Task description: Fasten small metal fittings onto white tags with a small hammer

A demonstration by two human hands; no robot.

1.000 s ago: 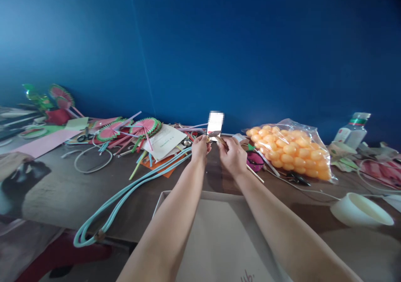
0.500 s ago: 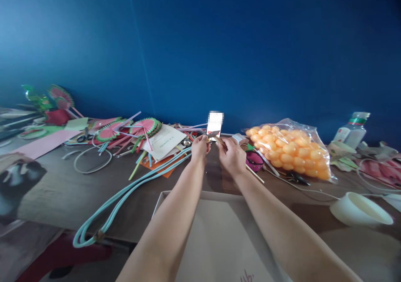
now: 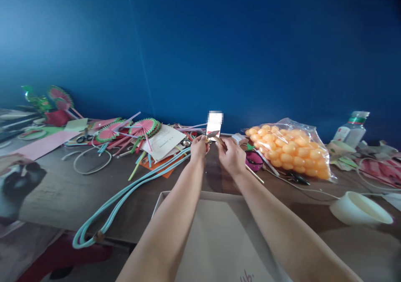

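Observation:
My left hand [image 3: 199, 149] is closed in a pinch over the back of the table. A small yellowish piece shows at its fingertips, too small to name. Just right of it, my right hand [image 3: 232, 156] is wrapped round a thin tool with a tan handle and a dark, pointed tip [image 3: 213, 134]. That tip reaches left to the pinched fingers; whether it touches them I cannot tell. A thin stick [image 3: 255, 175] shows beyond my right hand, perhaps the handle's other end. Light blue tubing [image 3: 125, 192] runs from beside my left wrist over the table's front edge.
A white box [image 3: 216, 223] lies under my forearms. Right stand a bag of orange balls [image 3: 291, 148], a clear bottle [image 3: 351, 131] and a white tub [image 3: 360, 209]. Watermelon-coloured paper fans [image 3: 145, 128] and papers [image 3: 164, 142] crowd the left. Another person's hand [image 3: 11, 161] shows far left.
Both my hands hold nearly the same place. The dark tip sits almost where it was. The other person's hand at the far left has shifted slightly.

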